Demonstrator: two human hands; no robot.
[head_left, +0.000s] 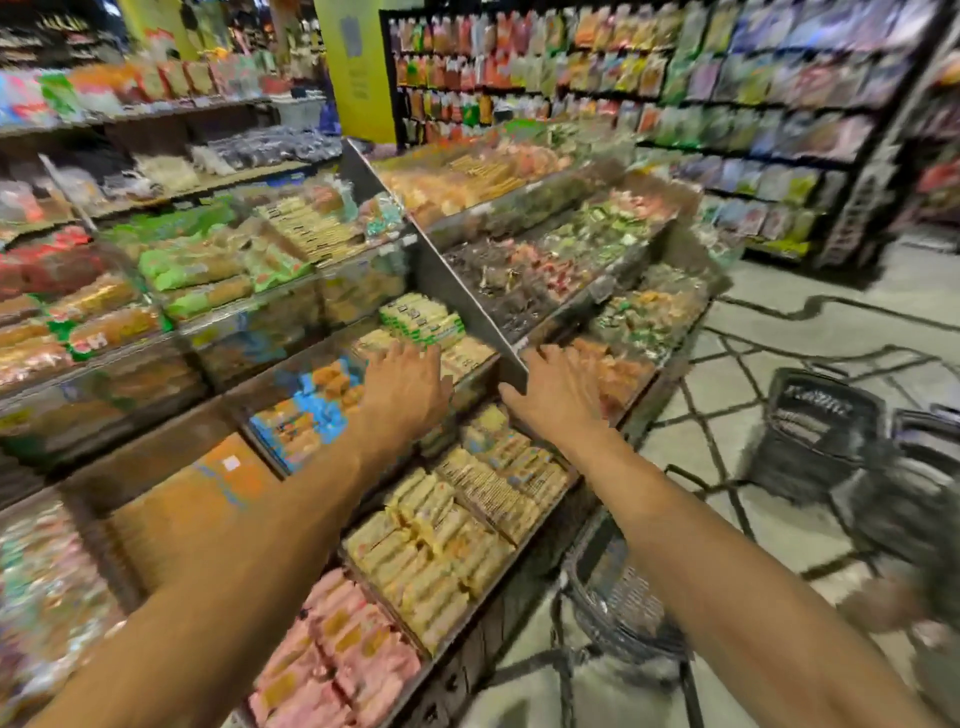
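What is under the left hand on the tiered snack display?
Under the left hand lie cream-coloured wrapped snack packets in one compartment, with green-and-white packets just behind. The palm hides whether it touches any.

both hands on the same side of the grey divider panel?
No, the left hand reaches toward the pale packets left of the grey divider, while the right hand is on its right.

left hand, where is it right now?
Head view, just left of centre: the left hand hangs over the bin of cream-and-green packets, directly left of the near end of the grey divider panel, with the right hand on the divider's other side.
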